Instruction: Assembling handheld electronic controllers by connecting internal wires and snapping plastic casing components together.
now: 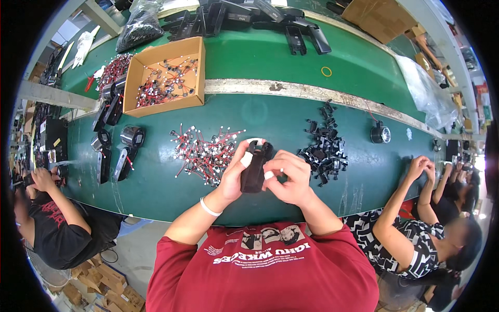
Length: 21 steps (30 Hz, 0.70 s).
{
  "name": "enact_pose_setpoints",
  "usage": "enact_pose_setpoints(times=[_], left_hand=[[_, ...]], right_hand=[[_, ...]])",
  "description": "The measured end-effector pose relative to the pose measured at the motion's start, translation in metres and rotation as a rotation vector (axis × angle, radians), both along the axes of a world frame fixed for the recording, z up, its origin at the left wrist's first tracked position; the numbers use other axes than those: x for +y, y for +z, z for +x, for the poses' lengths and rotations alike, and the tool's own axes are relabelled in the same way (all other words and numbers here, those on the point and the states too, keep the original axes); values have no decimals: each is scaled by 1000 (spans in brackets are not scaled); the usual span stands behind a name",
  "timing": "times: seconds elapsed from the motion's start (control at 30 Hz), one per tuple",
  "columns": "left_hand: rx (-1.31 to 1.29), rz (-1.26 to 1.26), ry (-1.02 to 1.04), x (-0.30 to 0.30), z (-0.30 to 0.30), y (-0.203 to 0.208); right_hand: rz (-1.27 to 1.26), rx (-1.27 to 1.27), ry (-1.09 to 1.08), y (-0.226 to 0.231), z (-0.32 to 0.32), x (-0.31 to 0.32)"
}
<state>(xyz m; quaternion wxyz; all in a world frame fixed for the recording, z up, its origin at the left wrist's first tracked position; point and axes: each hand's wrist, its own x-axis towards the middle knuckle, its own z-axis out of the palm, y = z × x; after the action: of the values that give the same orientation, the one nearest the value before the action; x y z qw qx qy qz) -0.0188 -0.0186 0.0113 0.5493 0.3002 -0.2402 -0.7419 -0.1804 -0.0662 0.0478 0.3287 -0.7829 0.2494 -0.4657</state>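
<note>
My left hand (231, 176) is wrapped round a long black plastic housing (253, 174), held upright above the front of the green bench. White wraps cover some of my fingers. My right hand (292, 178) is at the housing's right side, its thumb and forefinger pinched together; whatever lies between them is too small to make out. To the left of my hands is a loose pile of red-and-black wires with white connectors (205, 156). A heap of small black plastic pieces (325, 148) lies to the right.
A cardboard box (165, 108) of wired parts stands back left, beside several black fan bodies (125, 164). A round fan head (380, 134) sits at the right. More black housings (228, 18) lie on the far bench, past a pale ledge (291, 89). Co-workers sit on both sides.
</note>
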Motion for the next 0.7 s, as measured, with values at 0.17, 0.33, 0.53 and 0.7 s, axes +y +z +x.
enact_pose_setpoints(times=[0.17,0.33,0.53,0.7], left_hand=[[91,-48,-36,-4,4,-4],[84,-27,-60,-2,1,-1],[74,-53,-96,3,1,-4],[-114,-144,19,6,1,-1]], right_hand=[[169,16,-25,3,1,-1],[-49,120,-100,6,1,-3],[-325,254,-205,1,2,6],[-500,353,-210,11,6,13]])
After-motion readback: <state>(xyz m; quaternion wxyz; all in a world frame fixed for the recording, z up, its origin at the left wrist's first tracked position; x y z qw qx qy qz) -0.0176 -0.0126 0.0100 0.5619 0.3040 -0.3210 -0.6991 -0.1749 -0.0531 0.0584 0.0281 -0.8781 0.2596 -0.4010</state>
